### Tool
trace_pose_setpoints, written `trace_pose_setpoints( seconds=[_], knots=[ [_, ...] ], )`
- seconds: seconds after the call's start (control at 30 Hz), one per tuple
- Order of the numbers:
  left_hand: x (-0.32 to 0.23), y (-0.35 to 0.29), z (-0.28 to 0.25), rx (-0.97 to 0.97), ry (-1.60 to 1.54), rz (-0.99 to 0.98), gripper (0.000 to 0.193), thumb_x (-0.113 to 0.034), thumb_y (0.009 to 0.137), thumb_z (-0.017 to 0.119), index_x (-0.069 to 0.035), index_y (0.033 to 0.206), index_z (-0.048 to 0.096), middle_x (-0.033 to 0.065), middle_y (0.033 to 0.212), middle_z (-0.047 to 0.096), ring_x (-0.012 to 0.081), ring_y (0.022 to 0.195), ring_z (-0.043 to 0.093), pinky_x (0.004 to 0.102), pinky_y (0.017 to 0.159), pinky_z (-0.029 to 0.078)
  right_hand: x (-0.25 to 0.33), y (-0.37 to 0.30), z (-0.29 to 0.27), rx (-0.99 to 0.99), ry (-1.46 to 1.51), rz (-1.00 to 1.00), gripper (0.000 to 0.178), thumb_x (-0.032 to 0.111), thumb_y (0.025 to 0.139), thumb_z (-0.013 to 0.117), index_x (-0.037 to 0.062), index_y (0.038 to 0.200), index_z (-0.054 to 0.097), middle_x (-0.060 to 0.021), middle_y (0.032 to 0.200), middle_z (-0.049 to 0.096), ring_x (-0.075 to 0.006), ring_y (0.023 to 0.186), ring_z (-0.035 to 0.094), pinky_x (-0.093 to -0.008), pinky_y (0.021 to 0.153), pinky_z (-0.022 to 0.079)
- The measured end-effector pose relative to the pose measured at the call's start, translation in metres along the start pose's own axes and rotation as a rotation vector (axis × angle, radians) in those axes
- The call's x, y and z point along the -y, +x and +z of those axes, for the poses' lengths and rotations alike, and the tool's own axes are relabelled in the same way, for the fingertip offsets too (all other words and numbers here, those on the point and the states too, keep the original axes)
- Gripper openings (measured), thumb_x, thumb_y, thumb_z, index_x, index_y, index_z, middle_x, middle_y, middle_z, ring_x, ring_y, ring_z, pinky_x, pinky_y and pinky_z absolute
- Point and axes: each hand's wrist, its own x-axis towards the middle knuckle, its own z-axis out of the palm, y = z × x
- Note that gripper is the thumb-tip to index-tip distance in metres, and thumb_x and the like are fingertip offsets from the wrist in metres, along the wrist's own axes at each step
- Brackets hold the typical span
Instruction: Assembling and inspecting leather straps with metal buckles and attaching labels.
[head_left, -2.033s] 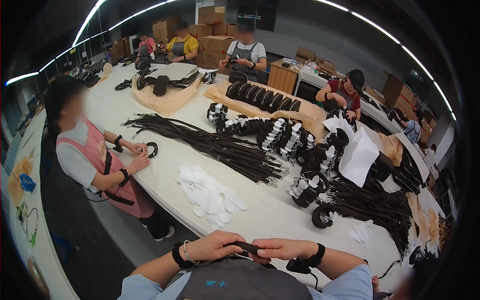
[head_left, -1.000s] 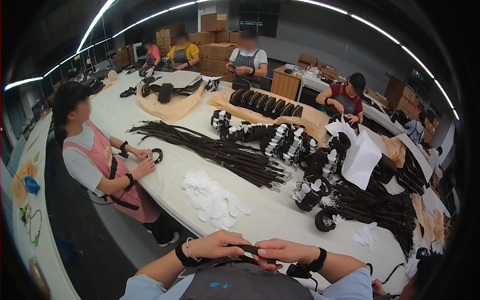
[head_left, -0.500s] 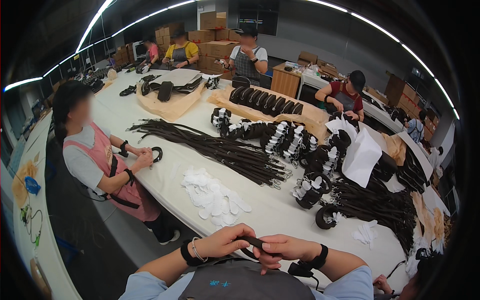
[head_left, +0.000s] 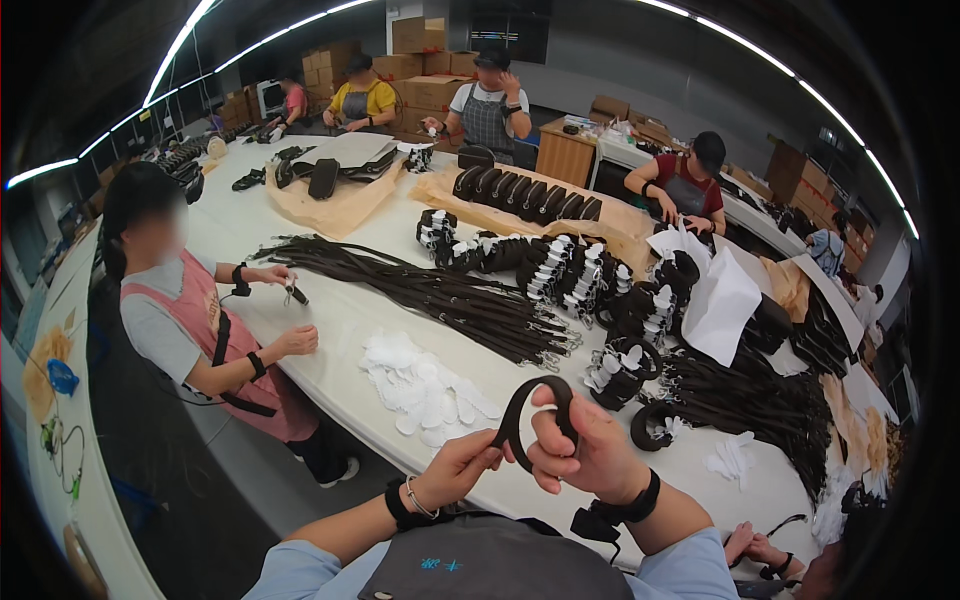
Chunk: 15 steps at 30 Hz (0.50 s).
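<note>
I have a black strap [head_left: 516,413] bent into an arch between my hands, over the near edge of the white table. My left hand [head_left: 456,474] pinches its lower end between thumb and fingertips. My right hand [head_left: 592,450] has its fingers curled around the other side of the strap, near the top of the bend. Just beyond my hands lies a pile of white paper tags [head_left: 420,385]. To the right stand coiled black straps with white tags [head_left: 622,370], and one single coiled strap [head_left: 652,427] lies nearby.
Long black straps with metal clips [head_left: 420,295] stretch across the table [head_left: 340,350]. More straps [head_left: 750,400] lie at the right. Black cases [head_left: 525,195] stand in a row on brown paper. A person in a pink apron [head_left: 185,300] works at the left; another person's hands [head_left: 755,545] show at lower right.
My hands have lifted and spread, the right one rising most, and the strap now arches up between them. The person at the left has moved their hands apart.
</note>
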Motion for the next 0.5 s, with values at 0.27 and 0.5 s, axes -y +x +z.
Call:
trace_pose_setpoints(
  seconds=[0.27, 0.5],
  knots=[
    [0.011, -0.001, 0.000, 0.194, -0.173, -0.138, 0.024, -0.011, 0.102, 0.039, 0.002, 0.114, 0.056, 0.0087, 0.093, 0.068, 0.0174, 0.091, 0.066, 0.0290, 0.082, 0.051, 0.020, 0.024, -0.004, -0.113, -0.335, -0.455, 0.049, 0.034, 0.103, 0.037, 0.0201, 0.148, 0.026, -0.0008, 0.079, 0.041, -0.0144, 0.065, 0.045, -0.0480, 0.075, 0.055],
    [0.002, 0.004, -0.002, 0.276, -0.389, -0.297, 0.024, -0.012, 0.102, 0.040, 0.002, 0.113, 0.055, 0.0101, 0.093, 0.067, 0.0197, 0.085, 0.068, 0.0318, 0.079, 0.053, 0.027, 0.023, -0.028, -0.210, -1.041, -0.740, 0.054, 0.018, 0.103, 0.035, 0.0143, 0.152, 0.012, -0.0031, 0.090, 0.047, -0.0130, 0.075, 0.049, -0.0476, 0.093, 0.048]
  ],
)
